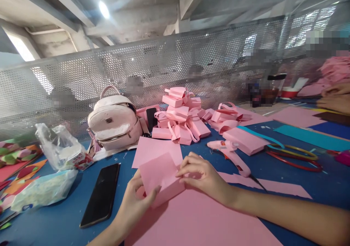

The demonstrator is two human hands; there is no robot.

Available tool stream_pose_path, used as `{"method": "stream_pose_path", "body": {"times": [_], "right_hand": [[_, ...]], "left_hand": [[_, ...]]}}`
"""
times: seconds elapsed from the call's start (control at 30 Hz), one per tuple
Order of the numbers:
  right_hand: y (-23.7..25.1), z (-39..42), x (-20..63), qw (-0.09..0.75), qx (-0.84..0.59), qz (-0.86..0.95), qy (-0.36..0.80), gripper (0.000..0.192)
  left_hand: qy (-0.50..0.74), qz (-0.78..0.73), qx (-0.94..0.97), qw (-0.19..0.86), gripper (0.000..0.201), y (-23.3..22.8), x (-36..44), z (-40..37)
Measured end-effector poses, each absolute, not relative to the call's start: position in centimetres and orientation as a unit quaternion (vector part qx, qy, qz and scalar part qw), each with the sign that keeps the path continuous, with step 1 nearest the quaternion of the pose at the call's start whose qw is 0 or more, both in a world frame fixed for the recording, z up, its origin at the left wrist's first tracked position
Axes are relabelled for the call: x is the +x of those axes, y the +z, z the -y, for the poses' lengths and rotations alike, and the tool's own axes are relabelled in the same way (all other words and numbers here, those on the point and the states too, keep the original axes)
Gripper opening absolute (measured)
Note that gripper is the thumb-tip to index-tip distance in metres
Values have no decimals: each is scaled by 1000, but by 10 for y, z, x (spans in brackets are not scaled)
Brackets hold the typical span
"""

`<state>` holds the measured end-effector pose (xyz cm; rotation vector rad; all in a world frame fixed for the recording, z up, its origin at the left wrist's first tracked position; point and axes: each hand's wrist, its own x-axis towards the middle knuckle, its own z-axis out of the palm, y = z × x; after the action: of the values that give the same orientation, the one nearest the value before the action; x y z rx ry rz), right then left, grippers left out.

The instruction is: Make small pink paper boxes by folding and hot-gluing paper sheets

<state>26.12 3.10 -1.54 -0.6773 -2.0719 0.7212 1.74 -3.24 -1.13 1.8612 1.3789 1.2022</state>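
A pink paper box (161, 176) is held between my two hands above a large pink sheet (202, 220). My left hand (139, 195) grips its left side, thumb across the front and fingers behind. At the right end, the fingertips of my right hand (195, 171) pinch the box's edge. Another pink sheet (155, 147) lies just behind the box. To the right rests a pink hot glue gun (232, 153), on its side near a torn-edged pink paper strip (268, 184).
Pink paper bags with handles (180, 114) are heaped at the back. A pale backpack (115, 120), a black phone (101, 195) and plastic bags (46, 189) stand or lie left. Coloured hoops (295, 158) and a blue strip (311, 135) lie right, near another person's hands (335, 98).
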Motion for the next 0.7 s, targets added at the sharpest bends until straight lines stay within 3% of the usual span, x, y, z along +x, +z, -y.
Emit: {"method": "stream_pose_path", "body": {"times": [0.53,0.7], "right_hand": [[-13,-32,261,393,-287,832,267,21],[-3,-25,258,382,-296,825,293,12]], "left_hand": [[447,-504,664,325,42,-9,19,32],[448,-499,662,336,39,-7,21,34]]}}
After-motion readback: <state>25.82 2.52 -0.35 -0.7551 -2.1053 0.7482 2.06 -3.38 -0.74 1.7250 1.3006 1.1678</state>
